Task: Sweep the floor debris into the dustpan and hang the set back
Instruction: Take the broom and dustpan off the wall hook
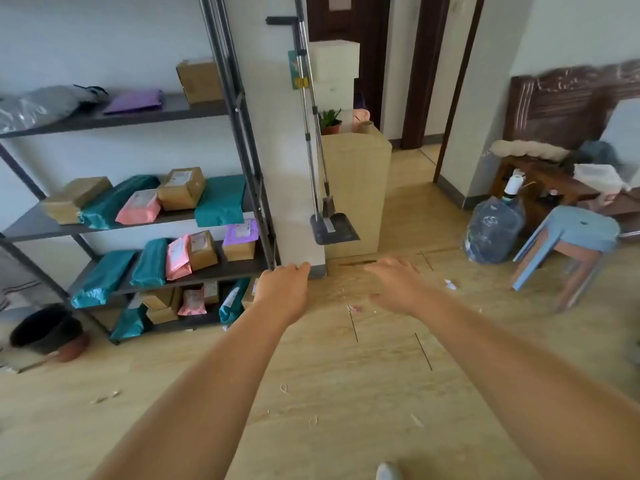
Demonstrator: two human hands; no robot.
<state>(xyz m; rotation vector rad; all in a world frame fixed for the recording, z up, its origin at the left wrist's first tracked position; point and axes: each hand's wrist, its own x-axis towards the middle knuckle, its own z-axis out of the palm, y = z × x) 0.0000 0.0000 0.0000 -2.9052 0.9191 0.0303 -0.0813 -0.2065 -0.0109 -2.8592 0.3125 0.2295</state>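
Note:
The broom and dustpan set (333, 227) hangs upright on a white pillar (277, 140), its two metal handles (309, 109) clipped together and the dark grey pan at the bottom just above the floor. Both my arms stretch forward toward it. My left hand (282, 287) is held out with loosely curled fingers and holds nothing. My right hand (394, 284) is spread flat, palm down, also holding nothing. Both hands are below the pan and apart from it. Small scraps of debris (355, 308) lie scattered on the wooden floor (346, 393) under and around my hands.
A dark metal shelf rack (239, 133) with parcels stands left of the pillar. A light wooden cabinet (356, 188) is behind the set. A water jug (493, 230) and stacked plastic stools (568, 240) stand at right. A black bucket (45, 329) sits at far left.

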